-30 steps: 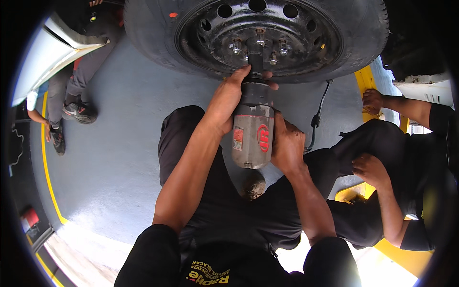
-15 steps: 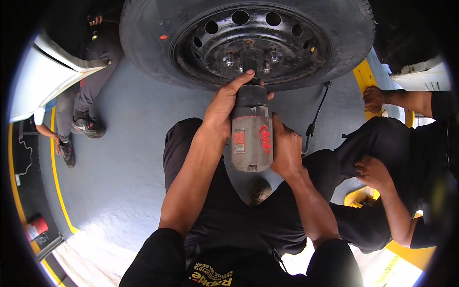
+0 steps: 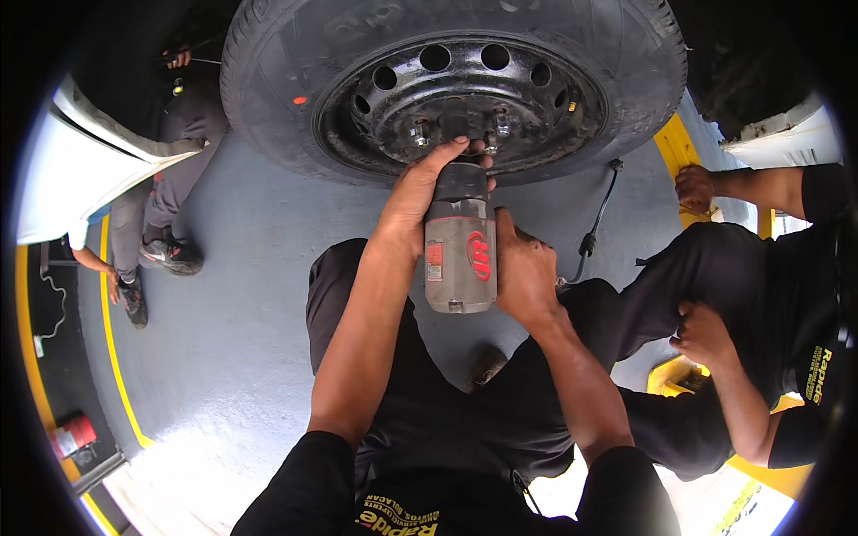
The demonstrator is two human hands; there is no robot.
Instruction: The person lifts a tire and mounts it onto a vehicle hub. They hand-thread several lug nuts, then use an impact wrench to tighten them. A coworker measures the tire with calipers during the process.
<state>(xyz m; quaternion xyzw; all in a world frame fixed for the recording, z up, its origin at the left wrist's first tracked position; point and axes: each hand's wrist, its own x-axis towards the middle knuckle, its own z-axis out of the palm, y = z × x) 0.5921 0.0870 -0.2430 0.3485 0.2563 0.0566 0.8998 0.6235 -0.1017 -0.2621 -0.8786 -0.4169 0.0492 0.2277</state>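
Observation:
My left hand (image 3: 420,192) is wrapped round the dark front end of a grey and black impact wrench (image 3: 458,259). On the tool's right side my right hand (image 3: 525,272) is closed, gripping its handle, which is mostly hidden behind the body. A dark socket (image 3: 455,116) runs from the wrench's nose up to the hub of a black steel wheel (image 3: 435,59). Silver lug nuts (image 3: 420,133) show on both sides of the socket; the one under it is hidden. The wheel carries a black tyre (image 3: 295,134) with a small red mark.
A co-worker's hand (image 3: 695,188) rests by a yellow post (image 3: 677,147) on the right; that person crouches beside me. An air hose (image 3: 590,237) lies on the grey floor (image 3: 232,295). Another person's shoes (image 3: 172,253) stand at the left, near white car bodywork (image 3: 80,170).
The wheel sits slightly lower and further left in view, and the wrench has shifted a little left with it. Both hands keep their grip.

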